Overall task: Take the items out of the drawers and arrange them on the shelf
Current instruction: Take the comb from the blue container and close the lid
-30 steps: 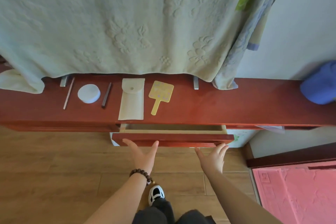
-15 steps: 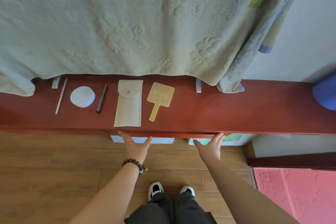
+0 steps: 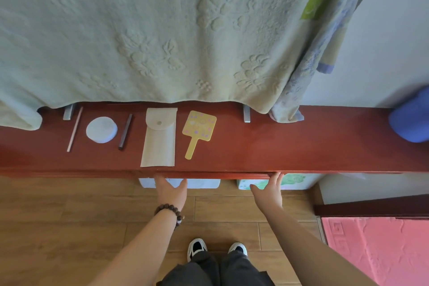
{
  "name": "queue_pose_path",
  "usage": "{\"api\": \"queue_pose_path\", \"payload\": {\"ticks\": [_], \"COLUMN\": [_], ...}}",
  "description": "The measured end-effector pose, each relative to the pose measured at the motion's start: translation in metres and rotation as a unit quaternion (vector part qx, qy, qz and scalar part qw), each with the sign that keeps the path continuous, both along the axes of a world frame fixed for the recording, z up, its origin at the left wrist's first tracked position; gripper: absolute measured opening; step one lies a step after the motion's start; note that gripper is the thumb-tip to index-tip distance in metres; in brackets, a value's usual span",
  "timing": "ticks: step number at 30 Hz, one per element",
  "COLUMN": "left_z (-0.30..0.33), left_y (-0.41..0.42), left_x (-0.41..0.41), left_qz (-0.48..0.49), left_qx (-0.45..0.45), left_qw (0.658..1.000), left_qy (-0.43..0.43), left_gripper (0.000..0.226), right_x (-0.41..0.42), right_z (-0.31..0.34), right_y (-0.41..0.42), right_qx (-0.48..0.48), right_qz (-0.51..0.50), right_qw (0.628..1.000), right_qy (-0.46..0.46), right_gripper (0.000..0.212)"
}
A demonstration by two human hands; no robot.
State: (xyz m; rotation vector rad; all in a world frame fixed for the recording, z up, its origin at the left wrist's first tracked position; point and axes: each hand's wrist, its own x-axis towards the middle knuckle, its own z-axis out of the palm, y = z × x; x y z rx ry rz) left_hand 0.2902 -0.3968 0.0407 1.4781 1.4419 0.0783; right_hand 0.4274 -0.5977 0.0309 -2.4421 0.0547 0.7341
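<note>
On the red wooden shelf (image 3: 278, 144) lie, from left to right, a thin pink stick (image 3: 74, 129), a round white pad (image 3: 101, 129), a dark stick (image 3: 125, 131), a cream pouch with a snap flap (image 3: 159, 137) and a yellow paddle-shaped card (image 3: 198, 131). The drawer front (image 3: 216, 173) sits flush under the shelf's front edge. My left hand (image 3: 170, 191), with a bead bracelet on the wrist, presses straight fingers against it. My right hand (image 3: 269, 194) presses it further right, fingers straight too.
A pale green embossed cloth (image 3: 162, 30) hangs over the back of the shelf. A blue object (image 3: 411, 118) sits at the shelf's right end. Pale boxes (image 3: 202, 184) stand on the wooden floor under the shelf. A pink mat (image 3: 380, 253) lies at right.
The drawer, open a second ago, has slid in under the shelf with both hands pushing its front. It now sits closed.
</note>
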Motion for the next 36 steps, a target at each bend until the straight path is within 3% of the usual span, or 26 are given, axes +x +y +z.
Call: {"api": "queue_pose_path", "payload": {"ticks": [4, 9, 16, 26, 36], "left_z": [0.025, 0.059, 0.096, 0.123, 0.128], "left_y": [-0.041, -0.073, -0.097, -0.196, -0.333], "left_x": [0.007, 0.029, 0.093, 0.203, 0.360], "left_qz": [-0.137, -0.293, -0.437, -0.532, -0.513], "left_qx": [-0.001, 0.098, 0.237, 0.256, 0.271], "left_qw": [0.991, 0.950, 0.863, 0.795, 0.798], "left_qy": [-0.005, -0.045, -0.087, -0.141, -0.163], "left_gripper": [0.073, 0.063, 0.066, 0.067, 0.066], "right_x": [0.003, 0.009, 0.026, 0.090, 0.246], "right_z": [0.021, 0.052, 0.091, 0.124, 0.129], "right_y": [-0.019, -0.042, -0.091, -0.214, -0.327], "right_qx": [-0.004, 0.036, 0.054, 0.075, 0.115], "right_qz": [-0.006, -0.064, -0.144, -0.280, -0.224], "right_qw": [1.000, 0.995, 0.979, 0.934, 0.934], "right_qy": [-0.022, -0.073, -0.134, -0.206, -0.254], "right_gripper": [0.076, 0.052, 0.064, 0.065, 0.078]}}
